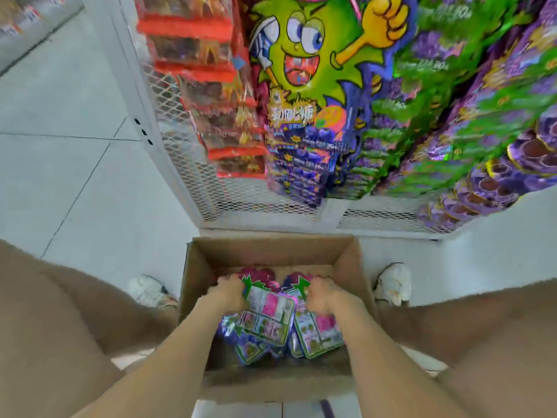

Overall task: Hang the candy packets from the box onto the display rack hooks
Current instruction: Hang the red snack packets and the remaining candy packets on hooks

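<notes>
An open cardboard box [351,267] stands on the floor between my feet, below the display rack [259,200]. Inside it lie purple and green candy packets. My left hand [229,292] grips the top of one bunch of packets [269,315] on the left side of the box. My right hand [324,294] grips the top of another bunch of packets [319,330] on the right side. Both bunches hang back side up, with white and pink labels showing. More packets [259,273] lie at the box's far end.
The white mesh rack holds red packets [211,95], a large green cartoon-face packet [307,55] above blue packets [301,164], and green and purple grape packets [467,122] on the right. My white shoes [150,289] flank the box on a light tiled floor [60,146].
</notes>
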`<state>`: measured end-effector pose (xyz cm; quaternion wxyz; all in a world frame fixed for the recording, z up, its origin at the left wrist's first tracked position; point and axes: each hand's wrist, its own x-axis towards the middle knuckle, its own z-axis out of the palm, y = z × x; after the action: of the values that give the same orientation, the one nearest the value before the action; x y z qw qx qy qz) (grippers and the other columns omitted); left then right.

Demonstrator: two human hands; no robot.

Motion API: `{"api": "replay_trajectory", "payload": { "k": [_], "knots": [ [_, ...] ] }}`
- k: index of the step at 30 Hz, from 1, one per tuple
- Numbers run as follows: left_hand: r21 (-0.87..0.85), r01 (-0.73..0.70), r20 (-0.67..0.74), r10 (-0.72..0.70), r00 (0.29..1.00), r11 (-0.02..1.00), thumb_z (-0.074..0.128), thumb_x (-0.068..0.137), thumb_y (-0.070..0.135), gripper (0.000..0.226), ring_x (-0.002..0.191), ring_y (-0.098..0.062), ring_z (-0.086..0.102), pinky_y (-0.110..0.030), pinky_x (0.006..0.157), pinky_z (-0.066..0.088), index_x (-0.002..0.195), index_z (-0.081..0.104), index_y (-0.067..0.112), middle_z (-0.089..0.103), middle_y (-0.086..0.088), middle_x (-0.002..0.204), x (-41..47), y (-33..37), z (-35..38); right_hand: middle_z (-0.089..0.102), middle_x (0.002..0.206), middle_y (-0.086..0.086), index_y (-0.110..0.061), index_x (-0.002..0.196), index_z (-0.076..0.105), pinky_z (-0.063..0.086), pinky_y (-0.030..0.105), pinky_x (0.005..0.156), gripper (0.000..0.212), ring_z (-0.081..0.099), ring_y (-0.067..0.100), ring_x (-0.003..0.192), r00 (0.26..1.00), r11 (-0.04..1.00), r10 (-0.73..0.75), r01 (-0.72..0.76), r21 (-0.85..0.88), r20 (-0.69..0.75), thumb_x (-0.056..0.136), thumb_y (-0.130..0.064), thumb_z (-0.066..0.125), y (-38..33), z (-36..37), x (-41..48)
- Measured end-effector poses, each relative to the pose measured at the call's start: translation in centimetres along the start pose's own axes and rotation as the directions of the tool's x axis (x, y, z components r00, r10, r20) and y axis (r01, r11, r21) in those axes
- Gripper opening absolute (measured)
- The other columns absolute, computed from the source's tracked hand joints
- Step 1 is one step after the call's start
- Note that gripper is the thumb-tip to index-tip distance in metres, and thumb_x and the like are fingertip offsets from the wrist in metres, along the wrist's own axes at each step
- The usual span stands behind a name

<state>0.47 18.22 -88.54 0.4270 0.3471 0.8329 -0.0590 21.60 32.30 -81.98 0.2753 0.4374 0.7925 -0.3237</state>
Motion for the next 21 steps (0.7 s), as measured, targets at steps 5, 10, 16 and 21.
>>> {"api": "replay_trajectory", "payload": {
  "k": [5,10,16,21],
  "knots": [
    [-0.202,0.259,-0.015,-0.268,0.963,0.944,0.082,0.089,0.039,0.104,0.145,-0.043,0.040,-0.049,0.118,0.040,0.155,0.014,-0.002,0.027,-0.024,0.158,-0.8,1.5,3.1,0.055,0.064,0.008,-0.009,0.068,0.058,0.040,0.031,0.055,0.021,0.055,0.027,0.067,0.999,0.999,-0.039,0.040,0.005,-0.016,0.089,-0.010,0.055,0.1,-0.5,2.1],
    [-0.232,0.406,-0.030,-0.423,0.905,0.884,0.095,0.065,0.058,0.131,0.145,-0.044,0.035,-0.053,0.113,0.041,0.155,0.016,0.004,0.024,-0.017,0.158,-0.4,0.8,6.2,0.075,0.098,0.014,-0.010,0.094,0.076,0.057,0.034,0.080,0.020,0.070,0.030,0.091,0.997,0.994,-0.077,0.077,0.071,-0.001,0.090,-0.015,0.057,0.4,0.3,3.0],
    [-0.237,0.368,-0.203,-0.416,0.886,0.899,0.094,0.072,0.038,0.091,0.131,-0.046,0.051,-0.057,0.105,0.047,0.134,0.034,0.009,0.046,-0.020,0.143,-0.4,0.3,5.9,0.073,0.103,0.025,0.003,0.104,0.070,0.060,0.050,0.087,0.024,0.072,0.038,0.095,0.994,0.994,-0.054,0.045,0.101,0.090,0.094,-0.016,0.059,0.6,1.8,3.2],
    [-0.189,0.282,-0.346,-0.332,0.877,0.941,0.072,0.091,0.010,0.043,0.118,-0.045,0.059,-0.050,0.092,0.053,0.128,0.049,0.007,0.042,-0.020,0.143,-3.0,1.2,3.1,0.072,0.106,0.023,0.002,0.105,0.070,0.058,0.051,0.086,0.022,0.072,0.036,0.100,0.993,0.997,-0.071,0.068,0.034,0.099,0.091,-0.008,0.057,-0.1,2.1,2.6]
  ]
}}
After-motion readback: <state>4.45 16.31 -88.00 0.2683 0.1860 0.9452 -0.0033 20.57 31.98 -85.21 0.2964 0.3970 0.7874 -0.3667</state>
